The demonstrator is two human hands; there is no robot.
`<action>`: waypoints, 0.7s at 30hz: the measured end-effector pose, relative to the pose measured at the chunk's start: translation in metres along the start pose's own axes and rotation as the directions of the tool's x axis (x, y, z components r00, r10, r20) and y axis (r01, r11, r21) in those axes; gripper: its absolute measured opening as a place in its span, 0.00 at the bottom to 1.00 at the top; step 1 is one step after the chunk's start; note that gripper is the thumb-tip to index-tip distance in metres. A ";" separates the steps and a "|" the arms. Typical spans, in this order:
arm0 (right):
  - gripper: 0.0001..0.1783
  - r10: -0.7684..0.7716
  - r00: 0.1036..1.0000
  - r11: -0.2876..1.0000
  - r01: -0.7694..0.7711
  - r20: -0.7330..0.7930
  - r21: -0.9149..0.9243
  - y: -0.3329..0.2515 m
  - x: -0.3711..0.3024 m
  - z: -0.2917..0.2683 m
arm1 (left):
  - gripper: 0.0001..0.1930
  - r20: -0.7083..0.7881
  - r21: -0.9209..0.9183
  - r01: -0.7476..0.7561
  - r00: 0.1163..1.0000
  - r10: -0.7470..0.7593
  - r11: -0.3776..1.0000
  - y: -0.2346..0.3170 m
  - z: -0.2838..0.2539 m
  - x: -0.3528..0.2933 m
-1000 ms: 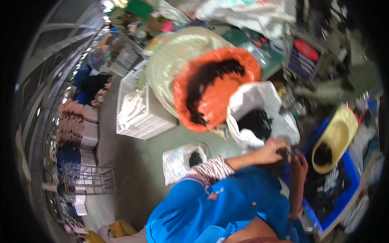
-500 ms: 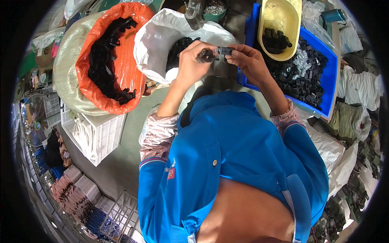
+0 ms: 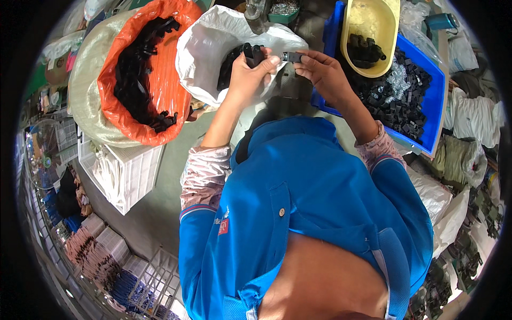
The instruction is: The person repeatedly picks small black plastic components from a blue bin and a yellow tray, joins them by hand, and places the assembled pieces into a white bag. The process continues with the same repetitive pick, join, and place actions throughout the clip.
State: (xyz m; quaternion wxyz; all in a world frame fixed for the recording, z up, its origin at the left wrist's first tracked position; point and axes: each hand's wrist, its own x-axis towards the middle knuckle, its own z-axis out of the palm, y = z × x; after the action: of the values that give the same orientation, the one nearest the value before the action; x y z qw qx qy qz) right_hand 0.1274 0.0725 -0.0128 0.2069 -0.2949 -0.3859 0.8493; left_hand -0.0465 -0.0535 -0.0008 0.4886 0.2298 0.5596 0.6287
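My left hand [image 3: 250, 76] is closed round a pair of long black plastic pieces [image 3: 253, 54], whose rounded ends stick up past the fingers. Between thumb and fingertips, my right hand [image 3: 323, 73] pinches a small black plastic block [image 3: 293, 57] with a shiny metal bit at its left end. That end points at my left fingertips; whether it touches them I cannot tell. Both hands are at the right side of a white sack [image 3: 197, 53], which has black parts inside. To the right stands a blue bin [image 3: 438, 101] full of small black blocks [image 3: 408, 114].
A yellow tub [image 3: 372, 21] with black parts rests on the blue bin, beside a heap of clear springs or coils [image 3: 397, 80]. At left is an orange-lined sack [image 3: 178, 64] of black parts, over a white crate [image 3: 136, 178]. A metal machine part [image 3: 256, 16] stands ahead.
My left hand has turned and shifted slightly left, so the black pieces now point upward. My right hand has moved a little left and up with the small block.
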 end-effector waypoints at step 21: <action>0.14 -0.156 0.977 0.985 0.166 0.146 -0.056 -0.038 0.000 -0.018 | 0.17 0.286 -0.270 0.304 0.931 -0.226 0.913 0.011 0.019 -0.036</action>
State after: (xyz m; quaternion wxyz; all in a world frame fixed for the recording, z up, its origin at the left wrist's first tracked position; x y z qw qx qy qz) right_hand 0.1443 0.1057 0.0076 0.2372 -0.2086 -0.4509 0.8348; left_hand -0.0189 -0.0747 0.0236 0.6662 0.1486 0.4142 0.6022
